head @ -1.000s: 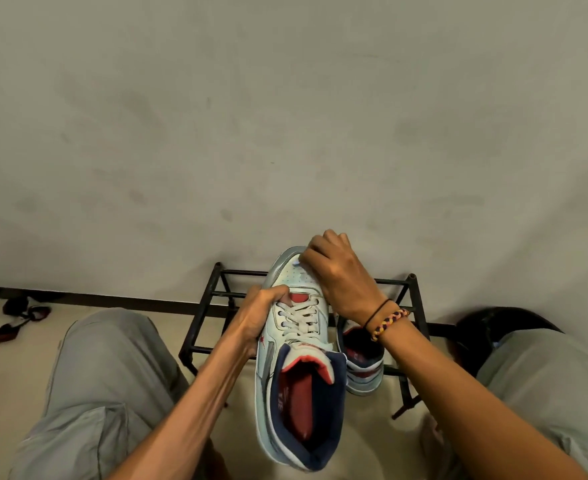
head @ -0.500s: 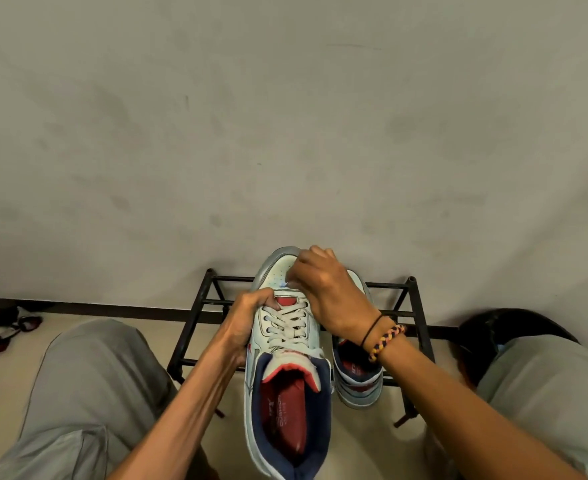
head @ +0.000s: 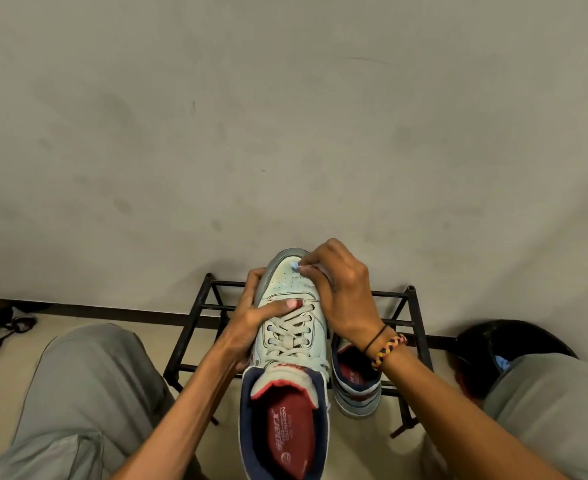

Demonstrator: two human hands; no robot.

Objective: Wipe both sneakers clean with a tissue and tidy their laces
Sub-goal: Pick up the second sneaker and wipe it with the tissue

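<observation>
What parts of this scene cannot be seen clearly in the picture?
- Tissue, head view: the right hand covers all but a small blue bit.
- Second sneaker on the rack: front hidden by the right wrist and held sneaker.
- Held sneaker's heel: cut off at the bottom edge.
- Its left side: under the left hand.

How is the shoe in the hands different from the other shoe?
The held sneaker is up in the air, gripped by the left hand, while the second sneaker sits on the black rack. The held sneaker shows fully; the second sneaker is half hidden behind the right hand. Both have navy collars and red insoles.
</observation>
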